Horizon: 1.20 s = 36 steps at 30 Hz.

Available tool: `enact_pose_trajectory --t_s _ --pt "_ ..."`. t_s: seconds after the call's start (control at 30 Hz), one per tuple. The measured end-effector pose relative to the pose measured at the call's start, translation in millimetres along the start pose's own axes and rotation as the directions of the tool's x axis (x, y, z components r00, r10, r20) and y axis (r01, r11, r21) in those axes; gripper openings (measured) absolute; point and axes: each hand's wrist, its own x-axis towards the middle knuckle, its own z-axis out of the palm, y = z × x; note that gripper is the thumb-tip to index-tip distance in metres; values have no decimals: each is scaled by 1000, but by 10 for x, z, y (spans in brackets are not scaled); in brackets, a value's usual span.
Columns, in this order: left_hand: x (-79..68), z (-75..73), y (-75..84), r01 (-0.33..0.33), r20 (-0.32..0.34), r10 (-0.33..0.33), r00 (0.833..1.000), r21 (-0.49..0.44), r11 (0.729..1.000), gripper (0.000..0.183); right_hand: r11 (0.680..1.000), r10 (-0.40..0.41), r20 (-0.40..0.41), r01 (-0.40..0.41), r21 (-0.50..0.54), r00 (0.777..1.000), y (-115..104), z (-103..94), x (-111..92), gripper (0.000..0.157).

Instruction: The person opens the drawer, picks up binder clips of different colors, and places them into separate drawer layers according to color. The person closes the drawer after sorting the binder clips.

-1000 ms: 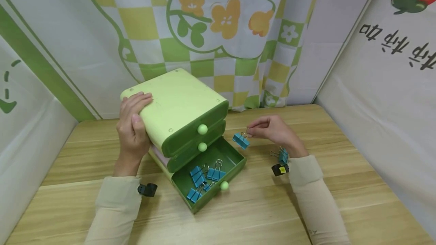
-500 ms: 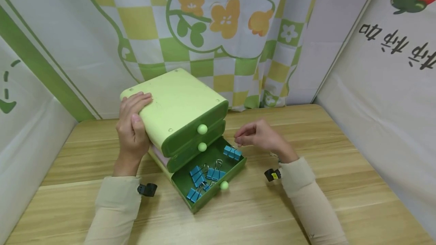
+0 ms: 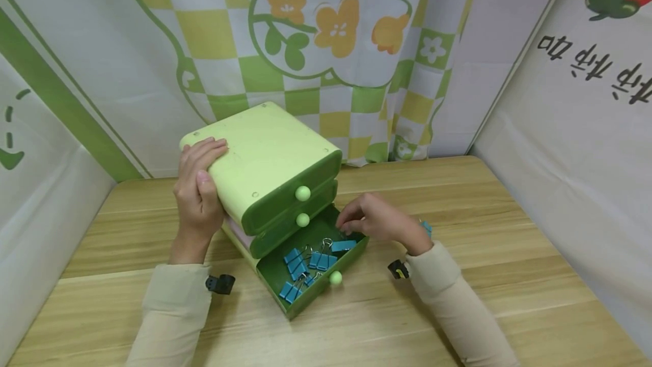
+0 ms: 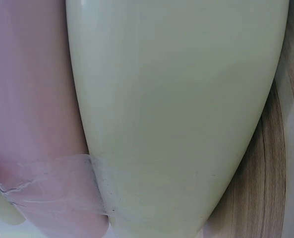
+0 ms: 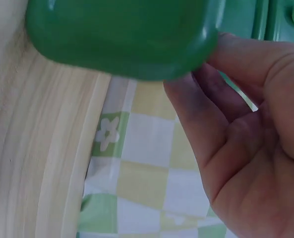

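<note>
My left hand (image 3: 196, 186) rests on the left top edge of a small light-green drawer unit (image 3: 275, 152), fingers on its top and thumb against its side. Its bottom drawer (image 3: 354, 251) is pulled out and holds several blue binder clips (image 3: 295, 264). Over the drawer's right end is my right hand (image 3: 379, 220), fingertips just above one blue binder clip (image 3: 343, 246) near the drawer wall. In the right wrist view the drawer front (image 5: 122, 34) hides the fingertips of my right hand (image 5: 241, 114), so whether they still pinch that clip is unclear.
Another blue binder clip (image 3: 427, 228) lies on the wooden table (image 3: 489, 276), partly hidden behind my right wrist. The upper two drawers, with round knobs (image 3: 303, 193), are pushed in. A checked curtain (image 3: 336, 95) hangs behind the unit.
My right hand has moved left and down, carrying the binder clip from beside the drawer into it. The clip now sits lower, inside the drawer. My left hand has stayed put.
</note>
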Motion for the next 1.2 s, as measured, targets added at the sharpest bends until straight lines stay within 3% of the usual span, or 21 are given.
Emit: enact_pose_trajectory --t_s 0.4,0.57,0.83,1.03,1.2 --pt "-4 -6 -6 5 5 -5 1000 7 1000 51 992 -9 46 15 -121 999 -150 221 85 20" --pt "2 0 -4 1 1 -1 1000 3 1000 51 991 -11 -18 9 -134 1000 -128 195 68 23" --pt "16 5 12 -7 -6 7 1000 -3 1000 51 993 35 -130 -49 -104 991 -126 -56 -42 19" --pt "22 9 23 -8 -8 8 1000 -3 1000 51 981 167 -201 -184 -66 965 -90 -277 -203 16" --pt "19 12 24 -8 -9 7 1000 -6 1000 51 926 329 -257 -363 -99 909 -70 -406 -330 17"
